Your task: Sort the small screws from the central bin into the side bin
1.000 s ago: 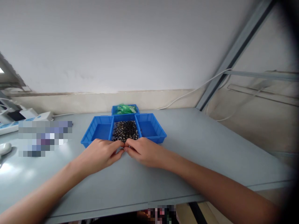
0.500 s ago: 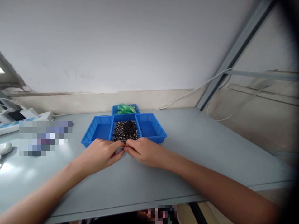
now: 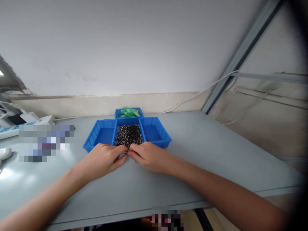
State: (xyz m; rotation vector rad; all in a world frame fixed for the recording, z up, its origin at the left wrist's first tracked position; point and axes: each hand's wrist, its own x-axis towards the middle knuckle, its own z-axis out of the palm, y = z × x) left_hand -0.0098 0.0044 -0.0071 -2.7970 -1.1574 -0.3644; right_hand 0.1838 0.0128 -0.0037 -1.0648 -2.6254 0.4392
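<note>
My left hand [image 3: 104, 159] and my right hand [image 3: 149, 157] meet fingertip to fingertip at the front edge of the middle blue bin [image 3: 128, 121]. Both are closed in a pinch, with a small dark thin piece [image 3: 125, 153] between them, mostly covered by the fingers. Its exact kind is too small to make out. Behind my fingertips, a heap of small dark, shiny metal pieces [image 3: 129, 134] fills the middle bin. A left blue bin [image 3: 101, 123] and a right blue bin [image 3: 166, 136] stand on either side.
A smaller blue bin [image 3: 117, 113] with green plastic pieces [image 3: 130, 112] stands behind. Far left are a power strip [image 3: 45, 120], a white rounded object [image 3: 5, 153] and a blurred-out item [image 3: 48, 142]. A white cable [image 3: 187, 100] runs to the metal frame [image 3: 221, 80] at right.
Both hands keep the same pinch at the same spot. The whole view has shifted very slightly; nothing else visibly differs.
</note>
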